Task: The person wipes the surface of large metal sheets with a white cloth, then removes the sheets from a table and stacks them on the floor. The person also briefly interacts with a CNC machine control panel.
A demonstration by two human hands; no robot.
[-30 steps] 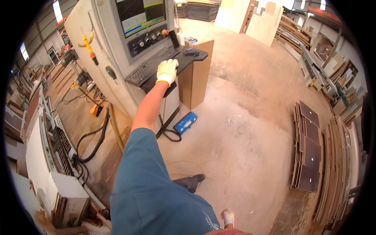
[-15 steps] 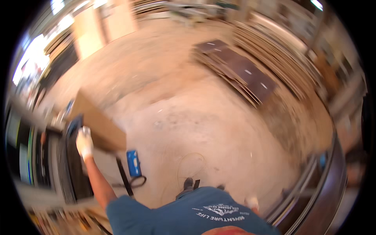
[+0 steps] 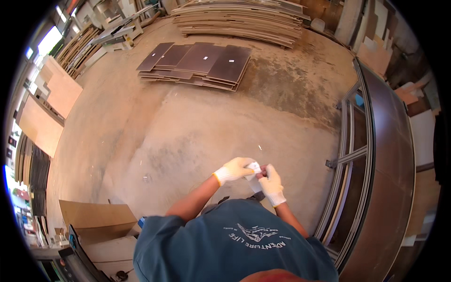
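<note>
Both my hands are in front of my chest, in off-white knit gloves with yellow showing at the left cuff. My left hand [image 3: 236, 170] is closed, pinching a small white paper label [image 3: 254, 167] with faint dark marks between thumb and fingers. Close beside it, my right hand [image 3: 271, 184] is also closed at the label's right edge, and bare fingertips show past the glove. A pale strip hangs down between the hands; I cannot tell whether it is part of the label.
Dark brown panels [image 3: 206, 61] lie in a low stack ahead, with a longer board stack [image 3: 239, 21] behind. On my right stands a metal-framed rack [image 3: 350, 155] beside a large dark panel [image 3: 390, 164]. An open cardboard box [image 3: 98, 217] and a dark-edged machine [image 3: 80, 254] are at lower left.
My view has swung to the right. My left hand has come away from the machine beside the box to the front of my chest. My right hand has risen to meet it at the label.
</note>
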